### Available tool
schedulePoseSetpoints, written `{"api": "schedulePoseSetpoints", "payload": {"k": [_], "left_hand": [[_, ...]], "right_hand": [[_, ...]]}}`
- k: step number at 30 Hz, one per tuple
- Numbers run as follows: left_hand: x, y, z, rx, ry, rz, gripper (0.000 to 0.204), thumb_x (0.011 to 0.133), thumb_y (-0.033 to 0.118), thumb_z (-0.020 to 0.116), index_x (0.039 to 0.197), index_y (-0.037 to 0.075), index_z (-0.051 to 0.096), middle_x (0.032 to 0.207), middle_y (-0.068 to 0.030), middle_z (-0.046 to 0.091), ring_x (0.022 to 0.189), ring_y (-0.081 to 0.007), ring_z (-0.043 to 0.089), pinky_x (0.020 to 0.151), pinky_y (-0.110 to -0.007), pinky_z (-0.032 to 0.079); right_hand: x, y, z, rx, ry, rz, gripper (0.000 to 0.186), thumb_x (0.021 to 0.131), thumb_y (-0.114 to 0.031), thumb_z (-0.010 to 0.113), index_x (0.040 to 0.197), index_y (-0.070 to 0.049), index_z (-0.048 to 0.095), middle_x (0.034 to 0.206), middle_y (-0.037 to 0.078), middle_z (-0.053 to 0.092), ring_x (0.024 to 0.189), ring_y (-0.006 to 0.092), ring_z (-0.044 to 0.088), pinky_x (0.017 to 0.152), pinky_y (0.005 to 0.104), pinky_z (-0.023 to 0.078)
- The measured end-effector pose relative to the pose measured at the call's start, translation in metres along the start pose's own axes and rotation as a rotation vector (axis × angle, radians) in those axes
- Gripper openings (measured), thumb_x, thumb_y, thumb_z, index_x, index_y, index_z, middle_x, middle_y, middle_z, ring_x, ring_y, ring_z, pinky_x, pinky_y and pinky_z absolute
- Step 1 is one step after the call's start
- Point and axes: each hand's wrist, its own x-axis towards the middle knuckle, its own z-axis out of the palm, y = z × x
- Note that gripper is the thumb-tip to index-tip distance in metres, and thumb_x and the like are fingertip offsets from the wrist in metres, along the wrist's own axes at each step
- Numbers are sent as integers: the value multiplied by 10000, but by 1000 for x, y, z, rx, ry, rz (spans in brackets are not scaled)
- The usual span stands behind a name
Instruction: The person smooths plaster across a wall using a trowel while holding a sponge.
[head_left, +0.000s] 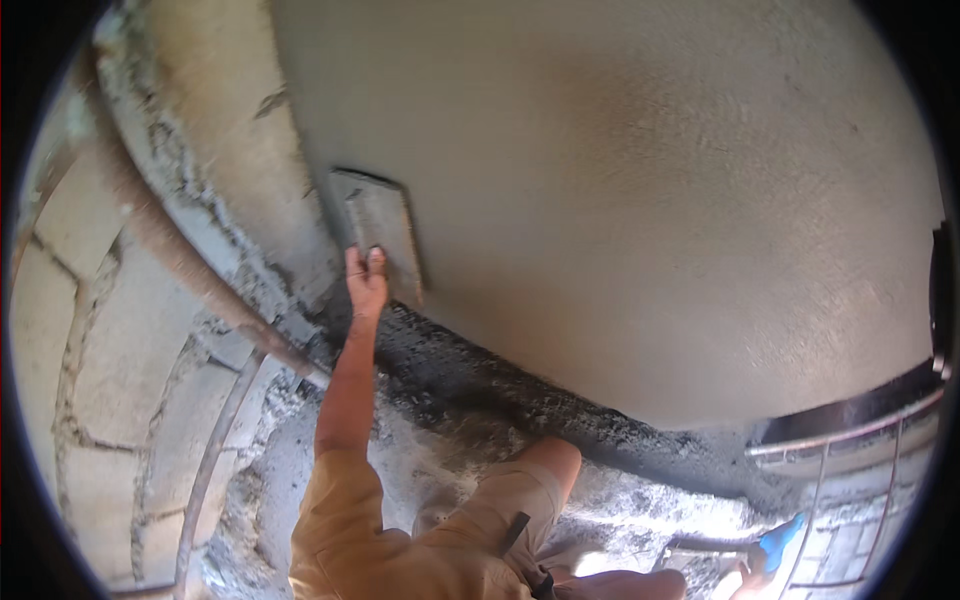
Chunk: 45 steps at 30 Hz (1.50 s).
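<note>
My left hand (367, 284) reaches up and is closed on a flat, rectangular plastering float (385, 215). Its handle is mostly hidden by my fingers. The float lies against a broad surface of smooth, grey-brown wet plaster (560, 240), near the plaster's left edge. Beside the float, a pale upright strip of wall (235, 130) borders the plaster. My right hand is out of the picture.
A long rusty pole (185, 255) curves past blockwork (130, 330) on the left, with a thinner pole (215, 450) below. Dark rubble (470, 380) runs along the plaster's lower edge. A metal rail frame (850, 432) and a blue item (780, 543) are at lower right.
</note>
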Motion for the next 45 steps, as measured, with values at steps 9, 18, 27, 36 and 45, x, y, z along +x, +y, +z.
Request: {"api": "schedulePoseSetpoints", "payload": {"k": [9,18,27,36,45], "left_hand": [[85,139,54,-50,-86,128,158,973,159,609,973,49,495,817,5,581,678,-51,518,577,-209,430],[195,260,66,104,-85,423,234,961,231,647,941,70,478,664,24,515,524,-47,454,434,-227,366],[-111,76,148,-431,99,-159,172,1006,181,552,1063,88,419,705,33,479,515,-33,411,420,-212,335],[66,316,207,-108,98,523,280,930,228,645,945,0,483,726,-25,419,627,-130,428,582,-306,428],[35,118,96,-160,216,25,379,1003,233,562,1265,-11,437,845,-32,546,658,-70,489,515,-210,405]], "right_hand": [[-2,-8,-8,-43,38,-35,519,774,-253,692,1245,-67,580,1002,60,633,891,163,611,733,302,529],[7,9,-1,-27,26,-78,525,769,-250,691,1246,-63,578,994,64,631,885,166,607,755,303,521],[-4,-29,-2,41,-17,-149,519,754,-235,687,1223,-42,579,962,72,621,866,177,599,795,307,498],[-26,-107,4,265,-118,-167,488,774,-212,681,1182,18,541,999,90,589,909,182,569,850,315,444],[-49,-107,4,399,-207,-281,569,845,-418,721,1202,-10,550,961,71,647,888,176,595,816,313,466]]}}
